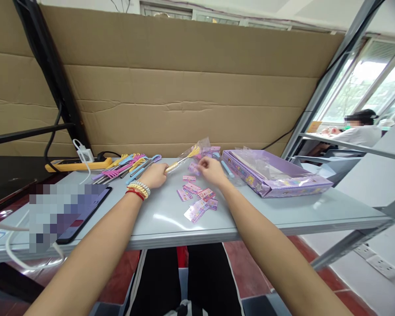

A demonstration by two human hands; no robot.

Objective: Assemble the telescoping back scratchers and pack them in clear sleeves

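My left hand (155, 175) is closed on the near end of a clear plastic sleeve (181, 161). Inside it lies a yellow-headed stick (193, 152), which looks like a back scratcher. My right hand (212, 171) has its fingers pinched together beside a small pink-purple card (193, 168); whether the card is between the fingertips is too small to tell. Several printed cards (192, 188) are scattered on the grey table (164, 215) between my wrists. To the left of my left hand lies a pile of similar sticks (127, 168) with coloured heads and metal rods.
A purple printed box (283, 191), open on top, holds clear plastic bags (256, 164) at the right. A phone (85, 210), a white cable and a yellow power strip (82, 164) lie left. Cardboard (191, 87) walls the back. A person (358, 131) sits far right.
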